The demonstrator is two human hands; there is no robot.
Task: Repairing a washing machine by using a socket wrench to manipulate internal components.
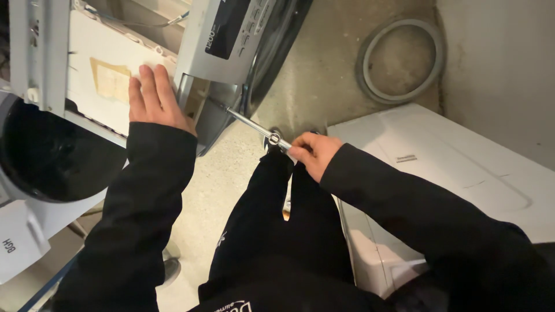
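- Black drum opening point(49, 153) of a dismantled washing machine sits at the far left, ringed by a pale grey front.
- White inner panel point(101, 69) of the machine lies above it, with a tan paper patch stuck on it.
- Left hand point(153, 98) rests flat on that panel, fingers straight and together, palm down, holding nothing.
- Grey control panel point(228, 37) hangs loose and tilted just right of the left hand.
- Chrome long-shafted tool point(254, 127) runs on a diagonal: its far tip points up and left into the gap under the control panel, and its long axis slopes down and right to the gripped end.
- Right hand point(315, 153) is closed around the tool's lower end, fingers curled over the handle, above the person's dark trousers.
- Grey rubber door gasket point(402, 60) lies on the concrete floor, well apart at upper right.
- White appliance casing point(457, 167) lies beside the right arm.
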